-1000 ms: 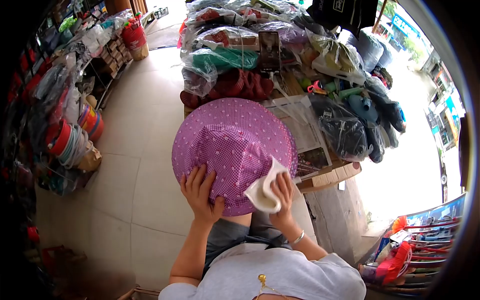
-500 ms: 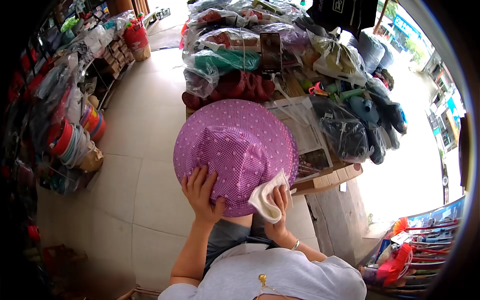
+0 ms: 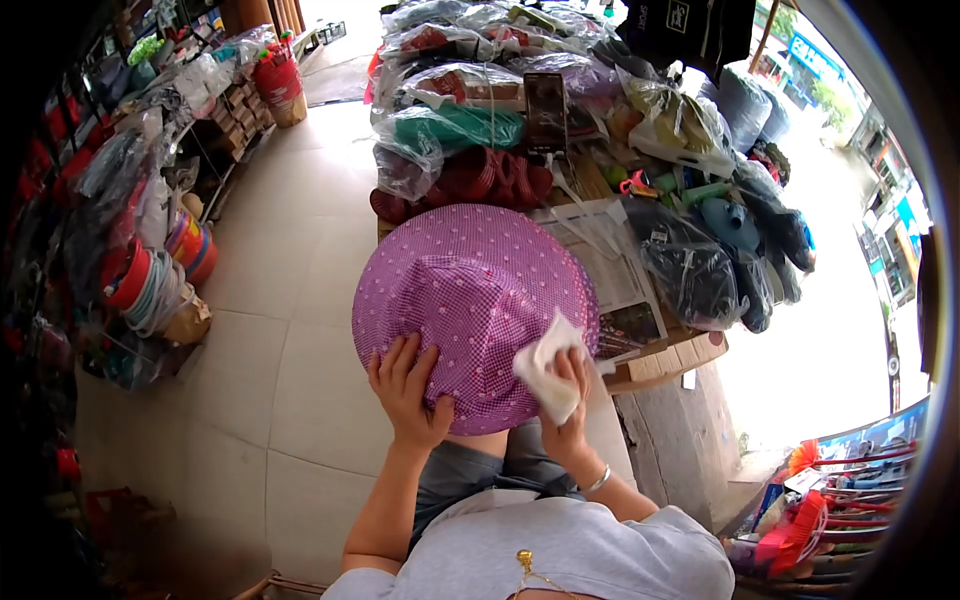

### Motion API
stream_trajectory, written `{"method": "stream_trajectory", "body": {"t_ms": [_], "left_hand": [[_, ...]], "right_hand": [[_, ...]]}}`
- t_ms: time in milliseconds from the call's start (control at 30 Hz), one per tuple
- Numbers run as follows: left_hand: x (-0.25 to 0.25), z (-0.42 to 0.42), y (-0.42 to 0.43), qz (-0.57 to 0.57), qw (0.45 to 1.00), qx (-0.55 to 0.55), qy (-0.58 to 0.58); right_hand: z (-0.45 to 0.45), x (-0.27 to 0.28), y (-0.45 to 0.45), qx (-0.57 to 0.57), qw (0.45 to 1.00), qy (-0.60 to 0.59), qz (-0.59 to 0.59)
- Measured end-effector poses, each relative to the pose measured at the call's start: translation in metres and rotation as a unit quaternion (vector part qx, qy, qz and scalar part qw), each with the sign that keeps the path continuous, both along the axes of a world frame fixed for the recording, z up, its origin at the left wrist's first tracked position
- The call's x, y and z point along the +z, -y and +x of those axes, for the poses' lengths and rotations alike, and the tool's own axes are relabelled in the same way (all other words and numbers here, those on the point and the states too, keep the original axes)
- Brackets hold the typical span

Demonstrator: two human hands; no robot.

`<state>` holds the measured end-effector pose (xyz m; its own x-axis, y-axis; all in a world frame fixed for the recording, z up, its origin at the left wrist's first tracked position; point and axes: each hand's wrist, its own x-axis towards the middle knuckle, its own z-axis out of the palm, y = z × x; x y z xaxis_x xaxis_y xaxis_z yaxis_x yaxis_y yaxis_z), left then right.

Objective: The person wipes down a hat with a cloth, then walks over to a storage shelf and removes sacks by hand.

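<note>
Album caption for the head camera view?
Left hand resting on a purple checked hat, right hand holding a pale cloth, near plastic-bagged goods.

Head view. Purple checked hat (image 3: 485, 290), wide-brimmed, dotted with small pale marks, sits over the lap, crown toward the camera. Left hand (image 3: 408, 388) lies on the lower left of the crown, fingers spread, thumb pointing inward. Right hand (image 3: 564, 405), silver bracelet (image 3: 600, 478) at its wrist, holds a folded white cloth (image 3: 546, 368) at the hat's lower right; cloth slightly blurred, contact with the hat unclear. Beyond the hat: table (image 3: 680, 352) piled with bagged goods. On it, a phone (image 3: 545, 112) propped upright behind dark red footwear (image 3: 490, 175); printed sheet (image 3: 598, 238) to the right. Pale tiled floor (image 3: 325, 380) at left.
</note>
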<state>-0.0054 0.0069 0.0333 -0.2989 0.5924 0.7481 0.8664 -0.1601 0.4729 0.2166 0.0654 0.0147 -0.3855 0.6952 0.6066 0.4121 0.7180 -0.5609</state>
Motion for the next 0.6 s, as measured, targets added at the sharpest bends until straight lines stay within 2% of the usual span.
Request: {"method": "stream_trajectory", "body": {"t_ms": [100,200,333,467,533,600], "left_hand": [[0.0,0.0,0.0,-0.005,1.0,0.002,0.005],[-0.001,0.0,0.001,0.003,1.0,0.0,0.005],[-0.001,-0.001,0.0,-0.001,1.0,-0.001,-0.009],[-0.003,-0.001,0.0,0.004,1.0,0.002,-0.001],[-0.001,-0.002,0.0,0.002,1.0,0.002,-0.005],[-0.002,-0.001,0.0,-0.002,1.0,-0.001,-0.005]], "right_hand": [[0.002,-0.016,0.026,0.015,1.0,-0.023,0.003],[0.002,-0.005,-0.012,-0.002,0.999,0.008,0.036],[-0.011,0.033,-0.075,-0.019,0.994,-0.061,-0.088],[-0.012,0.033,-0.069,-0.011,0.987,-0.093,-0.128],[-0.007,0.013,-0.034,-0.007,0.995,-0.08,-0.057],[0.002,-0.01,0.001,-0.01,0.999,-0.001,0.042]]}}
